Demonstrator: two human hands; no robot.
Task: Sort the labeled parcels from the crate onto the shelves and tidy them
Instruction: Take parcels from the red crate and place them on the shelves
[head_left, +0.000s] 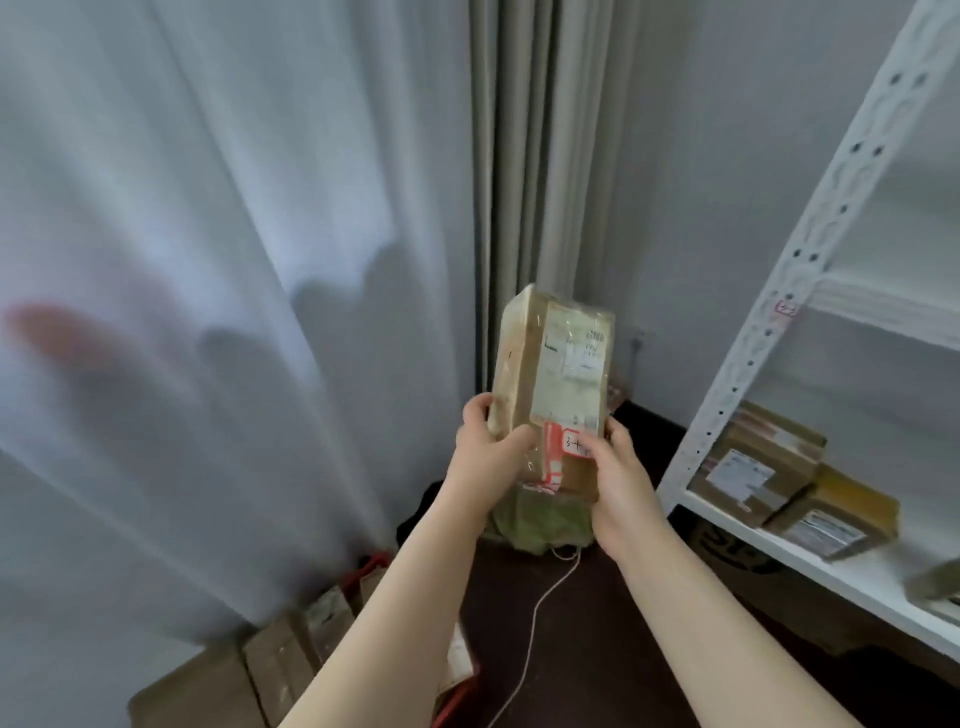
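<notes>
Both hands — left hand (491, 439), right hand (621, 470) — are gripping the taped parcel (553, 374) upright before the curtain (208, 260); its handwritten label (577, 443) is blurring, part-covered. White shelf (810, 564) standing right, dark floor (597, 623) below.

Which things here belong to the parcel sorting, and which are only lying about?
Job: tall brown taped cardboard parcel with a red-and-white label, held by left hand and right hand; white metal shelf rack; two brown cardboard boxes on it; red crate of parcels.
Lying about: thin white cable on floor; crumpled green bag; grey curtain.
</notes>
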